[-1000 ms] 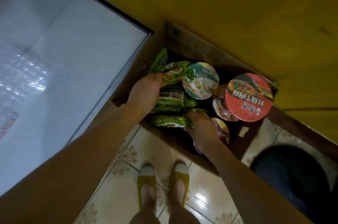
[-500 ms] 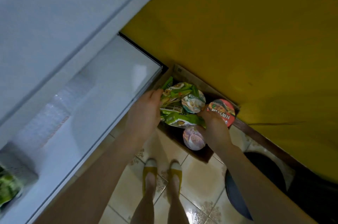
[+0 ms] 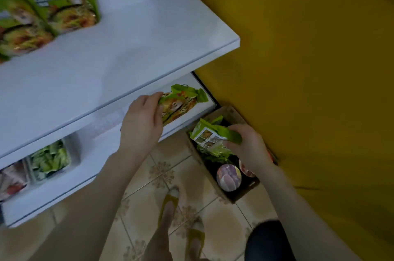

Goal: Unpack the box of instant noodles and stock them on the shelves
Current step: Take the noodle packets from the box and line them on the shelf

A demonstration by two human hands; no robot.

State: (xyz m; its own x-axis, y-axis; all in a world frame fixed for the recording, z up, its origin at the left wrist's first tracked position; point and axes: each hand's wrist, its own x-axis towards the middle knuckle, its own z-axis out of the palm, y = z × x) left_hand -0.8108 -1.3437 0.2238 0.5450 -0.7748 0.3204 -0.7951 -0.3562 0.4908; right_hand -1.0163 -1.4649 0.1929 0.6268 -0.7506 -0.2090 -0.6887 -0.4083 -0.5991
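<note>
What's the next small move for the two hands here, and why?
Probably lift the green plastic noodle packet in the left hand onto the upper white shelf, beside the green packets lying there. That packet is already out of the brown cardboard box, the shelf has bare space right of them, and the right hand holds a second green packet just above the box.

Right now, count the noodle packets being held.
2. One green packet is in the left hand, over the lower shelf; a second packet is in the right hand, above the box. More may be bunched behind.
</note>
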